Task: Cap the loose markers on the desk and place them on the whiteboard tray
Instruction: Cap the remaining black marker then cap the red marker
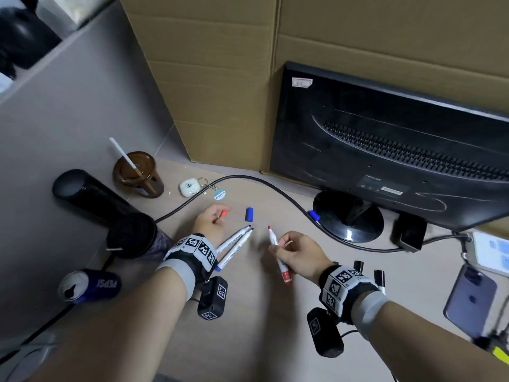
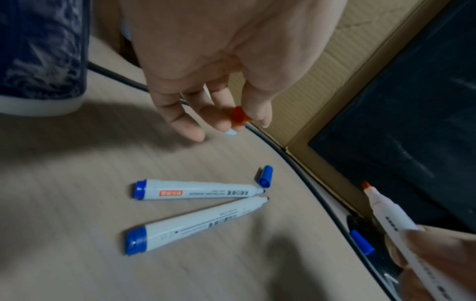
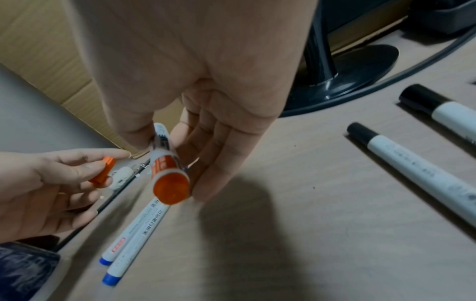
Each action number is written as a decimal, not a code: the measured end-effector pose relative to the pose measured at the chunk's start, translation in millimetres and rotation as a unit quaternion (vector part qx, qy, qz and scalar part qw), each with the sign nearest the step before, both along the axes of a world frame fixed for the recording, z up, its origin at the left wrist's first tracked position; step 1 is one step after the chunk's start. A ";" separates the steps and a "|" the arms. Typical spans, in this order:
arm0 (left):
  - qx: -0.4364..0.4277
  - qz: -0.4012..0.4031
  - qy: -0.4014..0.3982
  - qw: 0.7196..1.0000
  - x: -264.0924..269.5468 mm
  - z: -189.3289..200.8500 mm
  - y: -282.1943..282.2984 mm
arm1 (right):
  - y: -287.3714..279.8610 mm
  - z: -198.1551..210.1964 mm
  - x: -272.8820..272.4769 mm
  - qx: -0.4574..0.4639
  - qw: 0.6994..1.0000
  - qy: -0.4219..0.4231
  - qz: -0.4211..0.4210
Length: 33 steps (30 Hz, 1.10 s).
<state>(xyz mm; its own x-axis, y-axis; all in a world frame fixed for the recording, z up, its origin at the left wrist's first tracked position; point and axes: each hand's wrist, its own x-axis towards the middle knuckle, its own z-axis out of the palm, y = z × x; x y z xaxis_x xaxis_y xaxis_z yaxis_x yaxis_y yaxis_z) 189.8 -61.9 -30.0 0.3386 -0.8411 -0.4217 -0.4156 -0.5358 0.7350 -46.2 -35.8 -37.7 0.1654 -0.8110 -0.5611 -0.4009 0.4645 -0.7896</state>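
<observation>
While the can [image 1: 91, 285] at near left reads PEPSI, left hand [image 1: 209, 221] pinches red cap [image 1: 223, 214]; right hand [image 1: 298, 253] grips uncapped red marker [image 1: 278, 256].

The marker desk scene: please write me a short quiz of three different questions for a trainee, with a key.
1. True or false: the red-ended whiteboard marker in the right hand already wears its cap.
2. Which thing does the left hand pinch? A) the small red plastic cap B) the loose blue plastic cap C) a blue-ended marker
3. Fill in: the two blue-ended white markers lying on the wooden desk have ___ tips.

Key
1. False; its red tip is bare.
2. A.
3. Uncapped; one blue cap lies near their tips, and another blue cap lies by the black round monitor base.
</observation>
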 end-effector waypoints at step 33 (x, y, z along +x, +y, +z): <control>0.065 0.004 0.289 0.955 -88.0 66.2 48.5 | 46.3 76.6 -74.4 -0.050 0.996 -0.055 0.055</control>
